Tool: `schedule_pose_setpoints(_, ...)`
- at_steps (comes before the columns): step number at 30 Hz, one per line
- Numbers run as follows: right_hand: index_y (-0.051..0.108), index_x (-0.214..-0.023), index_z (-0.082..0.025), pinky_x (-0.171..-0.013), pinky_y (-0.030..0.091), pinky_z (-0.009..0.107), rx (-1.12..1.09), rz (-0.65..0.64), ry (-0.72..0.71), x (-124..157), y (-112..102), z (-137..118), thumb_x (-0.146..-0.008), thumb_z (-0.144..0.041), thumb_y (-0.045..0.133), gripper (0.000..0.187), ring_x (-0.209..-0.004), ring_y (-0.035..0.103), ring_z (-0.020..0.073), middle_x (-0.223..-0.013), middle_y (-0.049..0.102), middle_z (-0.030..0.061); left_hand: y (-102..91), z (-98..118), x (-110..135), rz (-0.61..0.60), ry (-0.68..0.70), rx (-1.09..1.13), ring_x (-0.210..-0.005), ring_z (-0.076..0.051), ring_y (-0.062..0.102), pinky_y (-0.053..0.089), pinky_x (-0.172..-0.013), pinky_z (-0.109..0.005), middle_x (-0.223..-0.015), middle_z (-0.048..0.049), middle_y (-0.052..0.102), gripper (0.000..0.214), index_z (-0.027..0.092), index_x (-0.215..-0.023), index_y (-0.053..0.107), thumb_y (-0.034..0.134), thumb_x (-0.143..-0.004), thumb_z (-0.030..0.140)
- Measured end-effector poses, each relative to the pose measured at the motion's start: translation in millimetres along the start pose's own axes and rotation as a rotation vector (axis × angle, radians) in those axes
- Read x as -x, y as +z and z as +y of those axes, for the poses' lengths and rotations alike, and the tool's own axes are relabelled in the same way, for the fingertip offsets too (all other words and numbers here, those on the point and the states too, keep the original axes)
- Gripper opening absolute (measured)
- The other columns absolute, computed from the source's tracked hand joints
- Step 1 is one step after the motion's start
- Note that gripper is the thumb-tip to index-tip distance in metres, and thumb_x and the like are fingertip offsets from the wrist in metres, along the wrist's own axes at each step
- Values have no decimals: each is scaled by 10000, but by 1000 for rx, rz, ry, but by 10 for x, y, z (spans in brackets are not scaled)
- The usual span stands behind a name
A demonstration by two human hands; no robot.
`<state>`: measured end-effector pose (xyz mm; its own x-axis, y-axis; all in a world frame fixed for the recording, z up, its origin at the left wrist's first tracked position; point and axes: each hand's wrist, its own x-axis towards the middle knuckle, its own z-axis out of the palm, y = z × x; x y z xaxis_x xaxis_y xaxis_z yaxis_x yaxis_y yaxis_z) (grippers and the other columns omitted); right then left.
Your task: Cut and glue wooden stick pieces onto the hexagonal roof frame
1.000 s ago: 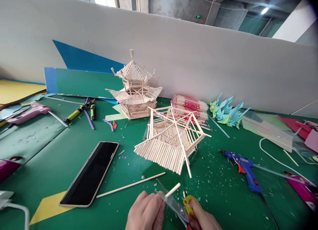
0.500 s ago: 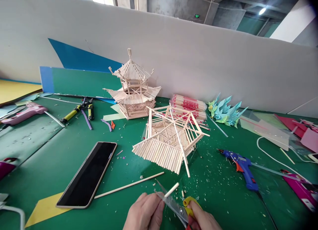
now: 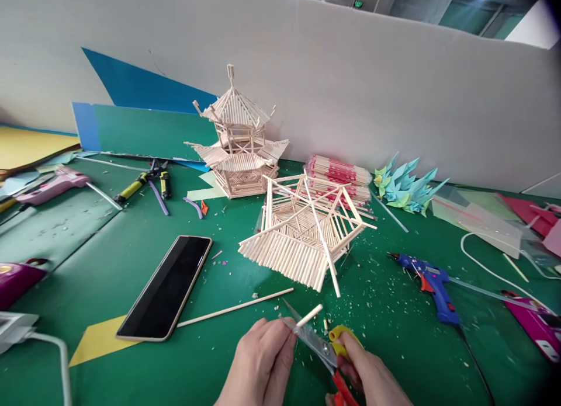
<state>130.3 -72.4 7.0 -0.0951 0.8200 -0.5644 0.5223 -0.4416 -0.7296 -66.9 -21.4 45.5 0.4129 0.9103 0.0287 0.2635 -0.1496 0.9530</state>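
Note:
My right hand [image 3: 366, 362] is closed round the yellow and red handles of a pair of scissors [image 3: 318, 346]. Between the parted blades lies a short wooden stick [image 3: 309, 316], its free end pointing up and to the right. Pinched fingers of my left hand [image 3: 265, 353] hold the other end of that stick, close against the blades. Just beyond my hands stands a half-built wooden stick frame [image 3: 302, 231], with one slope covered in sticks side by side. A longer loose stick [image 3: 236, 307] lies on the table to the left, and a tiny cut piece [image 3: 325, 324] sits near the scissors.
A finished stick pagoda [image 3: 239, 143] stands at the back, beside bundled sticks [image 3: 337, 175] and blue folded paper [image 3: 407, 184]. A blue glue gun [image 3: 427, 280] lies right. Left are a phone [image 3: 166, 286], pliers [image 3: 142, 184] and a pink glue gun [image 3: 56, 187].
The camera view has tilted down slightly, so everything sits a little higher and further right. My hands keep their hold on the stick and scissors with almost no other movement.

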Motion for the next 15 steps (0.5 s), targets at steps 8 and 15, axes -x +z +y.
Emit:
schedule_pose_setpoints(8,502,-1131,-136,-793,450,258,71,-7,-37,97,-64,-116,-635,-239,576,512,-909,608,224,-947,655,107,-73,-35,-81,-266,-287,472,-510,-84,307,224,-452,-207,-602,26,414,317,131,-729,609,493,-836,406)
schedule_pose_setpoints(15,478,-1085,-117,-681,491,265,338,73,55,171,-324,-58,-655,-345,576,497,-766,624,220,-878,645,120,-96,-62,-45,19,-412,777,-467,-73,167,140,-433,-196,-490,86,257,305,157,-677,559,526,-817,427)
